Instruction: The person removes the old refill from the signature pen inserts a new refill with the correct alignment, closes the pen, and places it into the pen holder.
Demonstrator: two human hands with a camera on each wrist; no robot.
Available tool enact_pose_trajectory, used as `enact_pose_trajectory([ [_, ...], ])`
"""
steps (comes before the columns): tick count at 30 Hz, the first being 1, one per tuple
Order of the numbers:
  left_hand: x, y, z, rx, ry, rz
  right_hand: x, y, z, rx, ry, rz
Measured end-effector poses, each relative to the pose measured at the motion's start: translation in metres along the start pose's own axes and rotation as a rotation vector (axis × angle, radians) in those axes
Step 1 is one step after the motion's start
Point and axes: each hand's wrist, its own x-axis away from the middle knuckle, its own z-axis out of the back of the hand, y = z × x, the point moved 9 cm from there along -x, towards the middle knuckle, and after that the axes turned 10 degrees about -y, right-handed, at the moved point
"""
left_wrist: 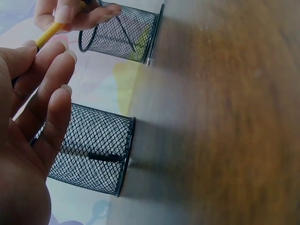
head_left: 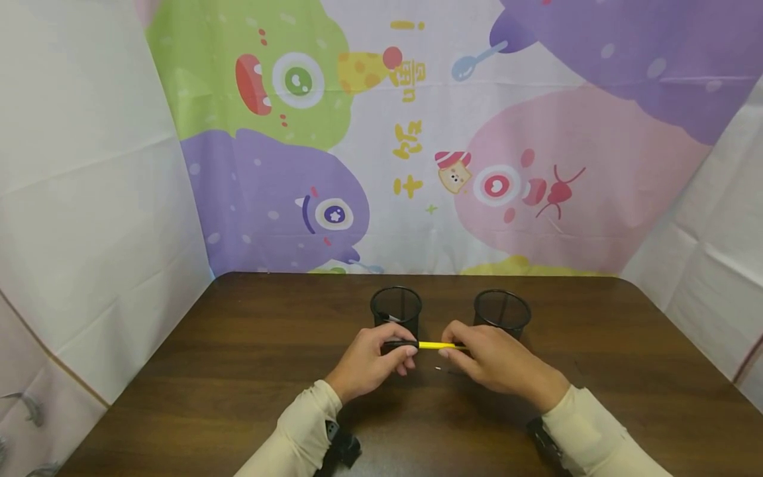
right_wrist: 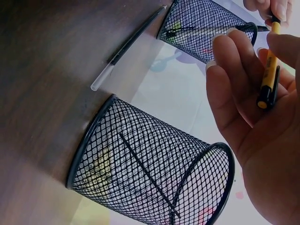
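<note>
A yellow pen with black ends [head_left: 437,345] is held level between the two hands above the table. My left hand [head_left: 371,358] pinches its black end between thumb and fingers. On the other side, my right hand [head_left: 503,358] pinches the yellow barrel; its black clip and yellow button lie against the palm in the right wrist view. Just behind the left hand is a black mesh pen cup [head_left: 396,291] with a dark pen [right_wrist: 206,30] inside. The second mesh cup [head_left: 503,308] stands behind the right hand, which partly hides it in the head view.
A thin black-and-clear stick, like a pen or refill [right_wrist: 126,49], lies on the brown table [head_left: 238,371] between the cups. A cartoon-printed cloth [head_left: 429,245] hangs along the table's back edge, with white cloth [head_left: 89,165] at the sides.
</note>
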Motion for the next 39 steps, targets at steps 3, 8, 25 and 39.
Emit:
enact_pose_trajectory([
  [3,0.001,-0.001,0.0,-0.003,-0.002,-0.005,0.0,0.0,-0.001,0.003,-0.005,-0.001],
  [8,0.001,-0.001,-0.001,-0.013,-0.004,-0.009,0.0,-0.001,-0.001,0.035,0.013,0.018],
  [25,-0.001,-0.005,-0.004,-0.014,-0.037,-0.001,0.0,-0.004,-0.001,0.052,0.016,0.066],
  [39,0.0,-0.013,-0.003,0.066,-0.021,0.059,0.0,-0.004,0.002,0.02,0.051,0.057],
])
